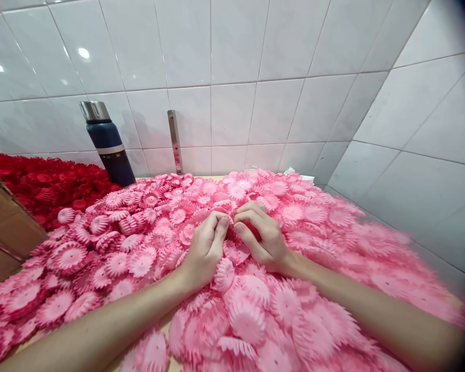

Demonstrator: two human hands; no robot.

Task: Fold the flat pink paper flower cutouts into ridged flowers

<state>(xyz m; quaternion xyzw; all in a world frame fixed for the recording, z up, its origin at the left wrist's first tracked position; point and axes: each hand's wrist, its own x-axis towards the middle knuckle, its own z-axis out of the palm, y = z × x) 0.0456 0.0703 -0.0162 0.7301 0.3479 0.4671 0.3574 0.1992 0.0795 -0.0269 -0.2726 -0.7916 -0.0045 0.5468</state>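
Observation:
My left hand [208, 238] is closed in a pinch, thumb against the index finger, on a pink artificial flower petal disc [231, 219]. Close on its right, my right hand [264, 236] has curled fingers, with thumb and fingertips at the other side of the same disc. Most of that disc is hidden behind the fingers. Around and beneath both hands spreads a deep heap of pink petal discs [251, 320] with scalloped edges, some with a small hole in the centre.
A dark blue bottle [110, 150] with a steel cap stands tilted in view at the back left. Red petal pieces [62, 181] are piled beside it. A cardboard box [8, 232] is at the left edge. White tiled walls [232, 119] with a metal strip [174, 139] bound the table.

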